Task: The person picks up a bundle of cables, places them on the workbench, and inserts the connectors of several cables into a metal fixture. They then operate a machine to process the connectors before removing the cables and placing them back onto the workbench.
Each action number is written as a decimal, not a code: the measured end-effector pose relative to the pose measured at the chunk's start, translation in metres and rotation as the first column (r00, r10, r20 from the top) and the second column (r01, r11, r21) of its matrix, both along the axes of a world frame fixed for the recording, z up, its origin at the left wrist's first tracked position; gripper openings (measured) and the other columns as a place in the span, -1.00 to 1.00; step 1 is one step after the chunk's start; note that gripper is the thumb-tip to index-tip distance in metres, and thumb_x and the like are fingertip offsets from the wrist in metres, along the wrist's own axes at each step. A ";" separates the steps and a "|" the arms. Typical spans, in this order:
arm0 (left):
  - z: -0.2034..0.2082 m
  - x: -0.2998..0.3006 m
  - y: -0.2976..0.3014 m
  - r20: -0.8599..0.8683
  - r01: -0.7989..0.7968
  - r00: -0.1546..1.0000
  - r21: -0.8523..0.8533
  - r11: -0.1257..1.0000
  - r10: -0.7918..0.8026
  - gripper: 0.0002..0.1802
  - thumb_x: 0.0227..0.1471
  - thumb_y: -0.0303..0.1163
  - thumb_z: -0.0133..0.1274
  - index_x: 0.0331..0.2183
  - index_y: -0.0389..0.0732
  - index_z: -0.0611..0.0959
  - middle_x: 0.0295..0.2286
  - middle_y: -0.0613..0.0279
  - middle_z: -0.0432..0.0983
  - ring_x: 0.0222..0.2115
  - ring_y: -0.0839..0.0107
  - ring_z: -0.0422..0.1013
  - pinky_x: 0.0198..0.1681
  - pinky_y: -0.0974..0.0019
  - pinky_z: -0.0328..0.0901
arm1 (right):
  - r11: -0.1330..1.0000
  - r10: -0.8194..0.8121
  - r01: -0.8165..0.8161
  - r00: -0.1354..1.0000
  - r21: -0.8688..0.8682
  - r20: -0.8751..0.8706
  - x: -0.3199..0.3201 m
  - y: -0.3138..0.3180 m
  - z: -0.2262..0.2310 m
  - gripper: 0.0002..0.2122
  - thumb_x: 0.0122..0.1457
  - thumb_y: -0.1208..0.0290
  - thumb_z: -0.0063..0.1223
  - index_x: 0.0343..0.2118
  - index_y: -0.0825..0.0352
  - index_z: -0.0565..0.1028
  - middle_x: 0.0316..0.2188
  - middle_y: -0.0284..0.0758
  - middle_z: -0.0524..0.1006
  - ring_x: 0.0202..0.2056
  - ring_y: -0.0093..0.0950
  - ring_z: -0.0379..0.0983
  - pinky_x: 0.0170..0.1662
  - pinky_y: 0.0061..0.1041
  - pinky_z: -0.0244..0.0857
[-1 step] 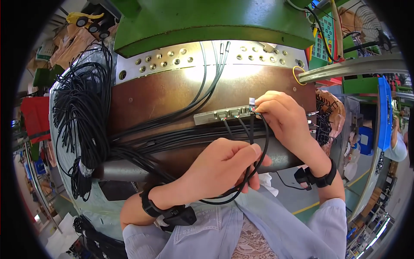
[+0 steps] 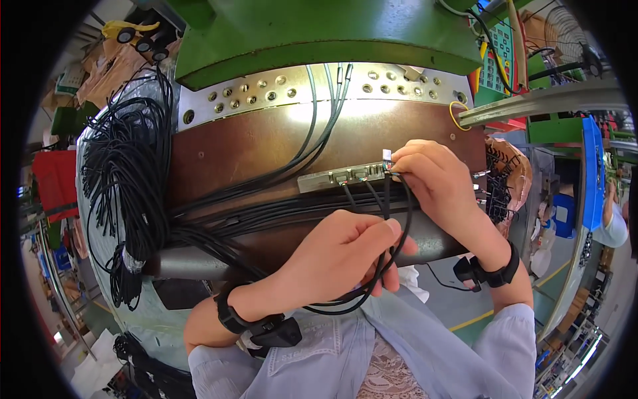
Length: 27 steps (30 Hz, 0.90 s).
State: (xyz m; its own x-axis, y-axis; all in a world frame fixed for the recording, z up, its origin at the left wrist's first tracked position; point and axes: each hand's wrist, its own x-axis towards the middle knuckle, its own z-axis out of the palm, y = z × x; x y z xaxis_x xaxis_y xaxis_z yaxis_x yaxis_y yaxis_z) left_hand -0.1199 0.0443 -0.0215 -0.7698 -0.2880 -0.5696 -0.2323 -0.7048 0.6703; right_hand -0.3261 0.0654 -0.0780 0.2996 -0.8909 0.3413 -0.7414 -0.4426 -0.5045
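Observation:
My right hand (image 2: 433,174) pinches a small silver-tipped connector (image 2: 387,156) with coloured wires, at the end of a black cable (image 2: 410,206). The connector stands upright at the right part of a narrow metal fixture block (image 2: 319,181). Two more cable ends with thin coloured wires lie in slots of that block, left of my fingers. Below it, my left hand (image 2: 345,256) is closed around looped black cable, thumb on top. The fingers partly hide the loop. Whether the connector touches the block is hard to see.
A thick bundle of black cables (image 2: 133,179) hangs at the left of the brown work surface (image 2: 232,146). More cables run across its front. Behind stand a perforated metal plate (image 2: 259,93) and a green machine body (image 2: 332,40). A metal bar (image 2: 531,110) juts in from the right.

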 end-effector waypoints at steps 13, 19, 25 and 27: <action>0.014 -0.007 -0.009 0.099 0.063 0.994 -0.121 0.991 -0.051 -0.55 0.20 -0.19 -0.26 -0.29 -0.37 0.59 -0.64 0.14 0.51 -0.65 0.53 0.40 -0.54 0.52 0.28 | 0.992 -0.030 0.027 0.999 -0.122 -0.029 -0.002 0.000 0.010 -0.83 -0.09 0.67 0.04 -0.39 0.31 0.45 -0.36 -0.28 0.50 -0.31 -0.27 0.45 -0.27 -0.43 0.34; -0.007 0.026 -0.008 -0.006 -0.205 0.976 -0.345 0.916 0.217 -0.59 0.22 -0.23 -0.26 -0.23 -0.33 0.59 -0.60 0.20 0.51 -0.58 0.57 0.39 -0.48 0.53 0.29 | 0.990 -0.095 0.064 0.960 0.123 0.262 -0.015 0.010 -0.009 -0.85 -0.04 0.74 -0.03 -0.40 0.37 0.43 -0.34 -0.25 0.50 -0.28 -0.34 0.47 -0.22 -0.51 0.33; -0.022 0.059 -0.018 -0.016 -0.361 0.910 -0.523 0.772 0.415 -0.63 0.22 -0.32 -0.25 -0.24 -0.36 0.59 -0.57 0.23 0.50 -0.56 0.58 0.39 -0.44 0.53 0.30 | 0.937 -0.091 0.004 0.968 0.351 0.234 -0.022 -0.001 0.009 -0.85 -0.04 0.76 -0.06 -0.39 0.41 0.40 -0.33 -0.24 0.49 -0.31 -0.35 0.45 -0.24 -0.55 0.31; -0.025 0.067 -0.022 -0.030 -0.389 0.894 -0.547 0.741 0.447 -0.63 0.22 -0.32 -0.24 -0.24 -0.37 0.59 -0.57 0.23 0.50 -0.56 0.58 0.39 -0.43 0.53 0.30 | 0.932 -0.090 0.034 0.986 0.362 0.138 -0.022 0.001 0.012 -0.85 -0.05 0.78 -0.08 -0.40 0.42 0.39 -0.33 -0.24 0.49 -0.34 -0.33 0.44 -0.26 -0.56 0.31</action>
